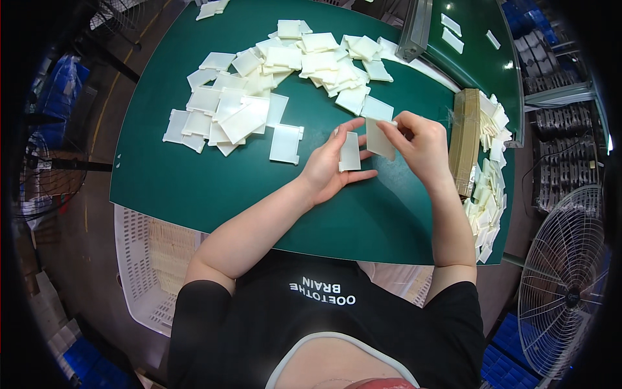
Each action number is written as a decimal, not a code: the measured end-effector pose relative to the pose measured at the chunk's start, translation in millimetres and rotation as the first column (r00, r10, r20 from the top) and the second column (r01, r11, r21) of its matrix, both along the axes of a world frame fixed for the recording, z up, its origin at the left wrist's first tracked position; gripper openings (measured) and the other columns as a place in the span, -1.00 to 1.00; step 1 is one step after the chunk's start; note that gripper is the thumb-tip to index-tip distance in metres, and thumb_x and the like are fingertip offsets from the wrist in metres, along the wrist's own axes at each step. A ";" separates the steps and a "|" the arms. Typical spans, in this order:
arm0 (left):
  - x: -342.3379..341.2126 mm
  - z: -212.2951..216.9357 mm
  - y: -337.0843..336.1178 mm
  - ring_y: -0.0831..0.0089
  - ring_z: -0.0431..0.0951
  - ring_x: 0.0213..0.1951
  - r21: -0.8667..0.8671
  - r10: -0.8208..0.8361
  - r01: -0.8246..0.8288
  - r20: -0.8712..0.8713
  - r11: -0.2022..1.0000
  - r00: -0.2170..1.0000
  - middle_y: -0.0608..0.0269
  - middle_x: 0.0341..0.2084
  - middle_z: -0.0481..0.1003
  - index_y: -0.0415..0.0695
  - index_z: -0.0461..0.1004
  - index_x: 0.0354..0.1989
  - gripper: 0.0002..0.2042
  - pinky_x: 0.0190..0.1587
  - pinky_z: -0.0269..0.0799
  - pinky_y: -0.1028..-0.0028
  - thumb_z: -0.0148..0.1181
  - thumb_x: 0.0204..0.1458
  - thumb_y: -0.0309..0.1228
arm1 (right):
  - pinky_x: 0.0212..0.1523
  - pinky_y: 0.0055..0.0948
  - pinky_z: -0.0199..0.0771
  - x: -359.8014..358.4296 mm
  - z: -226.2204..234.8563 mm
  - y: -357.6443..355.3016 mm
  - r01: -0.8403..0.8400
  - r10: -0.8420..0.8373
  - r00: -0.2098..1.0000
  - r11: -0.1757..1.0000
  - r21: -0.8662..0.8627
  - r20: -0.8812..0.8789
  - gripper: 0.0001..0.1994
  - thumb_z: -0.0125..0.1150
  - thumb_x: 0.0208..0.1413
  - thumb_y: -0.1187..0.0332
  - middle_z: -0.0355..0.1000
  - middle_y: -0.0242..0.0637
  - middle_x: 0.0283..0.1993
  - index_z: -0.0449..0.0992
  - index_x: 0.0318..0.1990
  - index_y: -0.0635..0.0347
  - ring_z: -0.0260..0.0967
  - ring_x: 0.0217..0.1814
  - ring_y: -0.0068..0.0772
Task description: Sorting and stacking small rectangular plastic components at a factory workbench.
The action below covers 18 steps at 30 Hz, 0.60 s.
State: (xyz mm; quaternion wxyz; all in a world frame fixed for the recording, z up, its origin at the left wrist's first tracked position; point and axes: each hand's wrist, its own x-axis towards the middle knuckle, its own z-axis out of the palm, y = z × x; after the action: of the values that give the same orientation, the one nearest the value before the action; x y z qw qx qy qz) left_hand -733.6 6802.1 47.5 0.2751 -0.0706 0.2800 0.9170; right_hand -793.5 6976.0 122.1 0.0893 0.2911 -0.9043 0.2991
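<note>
My left hand (319,170) holds a small white plastic plate (350,153) upright against its palm, with the fingers reaching behind it. Just to the right, my right hand (420,141) pinches a second white plate (380,137) by its upper right edge between thumb and fingers. The two plates are close together, held above the green table (311,214). One loose plate (285,144) with small tabs at its corners lies flat to the left of my left hand. Beyond both hands spreads a heap of similar white plates (278,65).
A long cardboard piece (464,142) stands right of my right arm, with more white pieces (489,201) piled behind it. A green conveyor belt (473,48) runs at the far right. White baskets (139,272) sit below the table's near edge; a fan (564,285) stands at right.
</note>
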 end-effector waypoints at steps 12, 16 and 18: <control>-8.8 -6.9 -8.2 0.29 0.48 0.05 0.072 0.014 -0.012 -0.036 0.997 0.999 0.26 -0.22 0.43 0.18 0.06 0.39 -0.50 0.21 0.46 0.03 -0.28 0.38 0.08 | -0.29 -0.20 0.54 -50.1 -54.7 28.7 -0.020 0.075 0.960 0.980 0.198 -0.271 -0.62 0.43 -0.05 0.26 0.56 -0.25 -0.32 0.48 -0.09 0.14 0.54 -0.33 -0.07; -4.6 0.6 4.4 0.14 0.45 0.15 0.106 0.122 -0.133 0.105 0.985 0.987 0.08 0.05 0.38 0.04 0.16 0.28 -0.62 0.25 0.41 -0.05 -0.20 0.40 -0.09 | -0.31 -0.26 0.57 -19.5 -32.2 48.9 0.146 -0.150 0.989 0.956 0.255 -0.003 -0.62 0.43 -0.06 0.26 0.59 -0.19 -0.26 0.48 -0.09 0.13 0.59 -0.26 -0.15; -1.9 -1.7 4.8 0.07 0.36 0.25 0.116 0.151 -0.165 0.118 0.979 0.981 0.05 0.19 0.30 0.06 0.15 0.29 -0.60 0.28 0.30 -0.21 -0.18 0.39 -0.07 | -0.31 -0.30 0.58 -2.6 -14.4 30.5 0.129 -0.111 0.957 0.990 -0.050 0.267 -0.63 0.42 -0.05 0.28 0.59 -0.20 -0.24 0.47 -0.09 0.14 0.60 -0.24 -0.19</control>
State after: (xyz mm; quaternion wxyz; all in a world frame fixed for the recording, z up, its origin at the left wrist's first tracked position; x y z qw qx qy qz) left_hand -735.6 6806.9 45.8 0.2199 -0.1249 0.2002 0.9465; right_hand -796.1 7006.4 107.7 -0.0040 0.1904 -0.9137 0.3590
